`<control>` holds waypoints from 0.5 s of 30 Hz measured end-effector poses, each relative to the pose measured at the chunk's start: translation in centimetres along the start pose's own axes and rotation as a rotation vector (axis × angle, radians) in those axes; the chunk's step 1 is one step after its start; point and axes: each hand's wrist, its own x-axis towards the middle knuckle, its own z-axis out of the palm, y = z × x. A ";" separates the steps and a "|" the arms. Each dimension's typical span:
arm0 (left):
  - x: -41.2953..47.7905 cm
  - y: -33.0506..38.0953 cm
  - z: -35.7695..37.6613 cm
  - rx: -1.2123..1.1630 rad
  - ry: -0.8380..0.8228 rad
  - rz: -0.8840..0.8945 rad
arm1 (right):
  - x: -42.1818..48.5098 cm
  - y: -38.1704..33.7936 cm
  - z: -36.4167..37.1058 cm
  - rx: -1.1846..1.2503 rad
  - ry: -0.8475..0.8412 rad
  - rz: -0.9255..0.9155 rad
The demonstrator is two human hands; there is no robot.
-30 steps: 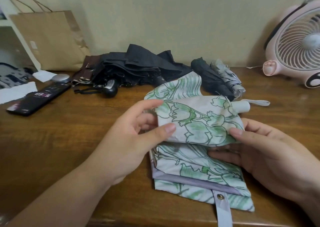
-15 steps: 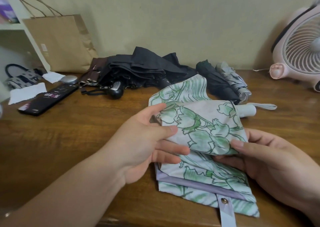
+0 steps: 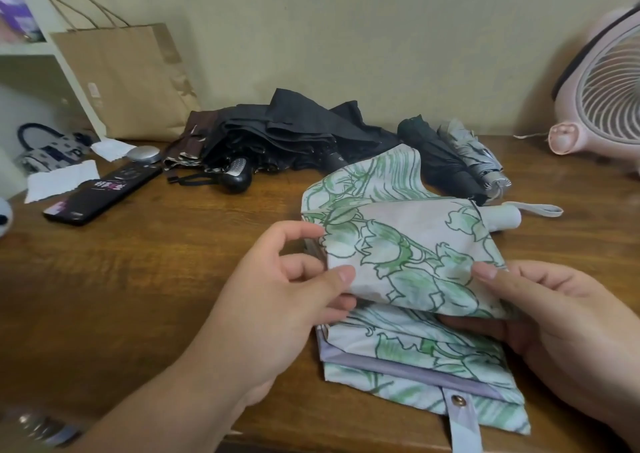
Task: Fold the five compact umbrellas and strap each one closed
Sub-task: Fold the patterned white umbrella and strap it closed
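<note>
The green floral umbrella point(image 3: 408, 272) is lying on the wooden table point(image 3: 156, 279), its top panel being lifted between both sets of fingers. The left hand point(image 3: 277, 300) is pinching the panel's left edge and the right hand point(image 3: 554, 324) is gripping its right edge, thumb on top. The pleat probably wants pulling taut and laying edge to edge before the snap strap point(image 3: 462, 414), below the right fingers, is used. Dark umbrellas point(image 3: 277, 134) are lying beyond the fingertips.
</note>
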 end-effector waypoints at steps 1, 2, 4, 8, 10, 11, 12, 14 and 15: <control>-0.1 -0.1 0.0 0.056 0.019 0.017 | -0.1 0.2 0.2 -0.078 0.069 -0.016; -0.1 -0.2 0.0 0.117 0.028 0.027 | -0.2 0.3 0.4 -0.175 0.129 -0.029; 0.0 -0.5 -0.2 0.247 0.016 0.035 | -0.4 0.3 0.8 -0.355 0.217 -0.057; 0.1 -0.7 -0.1 0.449 -0.039 0.052 | -0.4 0.0 0.7 -0.635 0.302 -0.180; 0.1 -0.7 0.2 0.585 -0.068 0.059 | -0.3 0.2 0.3 -0.808 0.315 -0.233; 0.0 -0.6 0.4 0.652 -0.087 0.062 | -0.4 0.3 0.1 -0.876 0.311 -0.266; 0.0 -0.6 0.6 0.706 -0.107 0.063 | -0.4 0.3 0.0 -0.925 0.300 -0.297; 0.0 -0.4 0.7 0.807 -0.138 0.069 | -0.4 0.4 -0.3 -1.020 0.255 -0.332; 0.0 -0.2 0.6 0.878 -0.148 0.078 | -0.3 0.4 -0.5 -1.063 0.230 -0.342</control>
